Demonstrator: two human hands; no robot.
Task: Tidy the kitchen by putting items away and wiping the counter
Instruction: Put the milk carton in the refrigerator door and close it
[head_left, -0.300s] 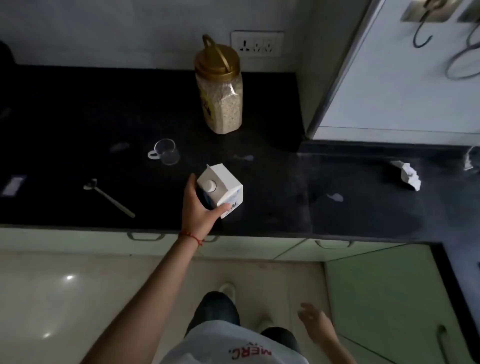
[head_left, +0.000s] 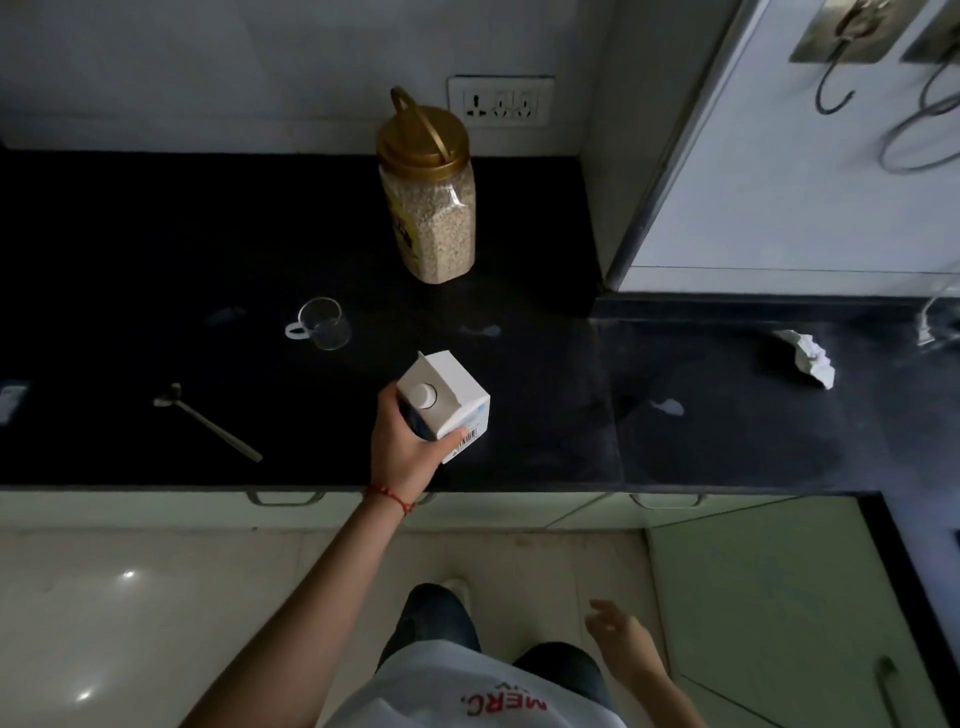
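My left hand (head_left: 402, 447) grips a white carton (head_left: 451, 396) with a round cap, upright near the front edge of the black counter (head_left: 156, 234). My right hand (head_left: 621, 639) hangs low by my hip, fingers apart, holding nothing. A clear jar of grain with a gold lid (head_left: 428, 192) stands at the back of the counter. A small glass cup (head_left: 322, 322) sits left of the carton. A metal spoon (head_left: 208, 422) lies further left. A crumpled white tissue (head_left: 808, 356) lies on the right part of the counter.
Pale smears (head_left: 667, 407) mark the counter surface. A white cabinet side with hooks (head_left: 831, 156) rises at the right. A wall socket (head_left: 501, 100) is behind the jar. Drawer handles (head_left: 283, 499) run below the counter edge. A green cabinet door (head_left: 753, 597) stands open at lower right.
The carton in my left hand has shifted slightly, standing a little more upright. My right hand has drifted a little.
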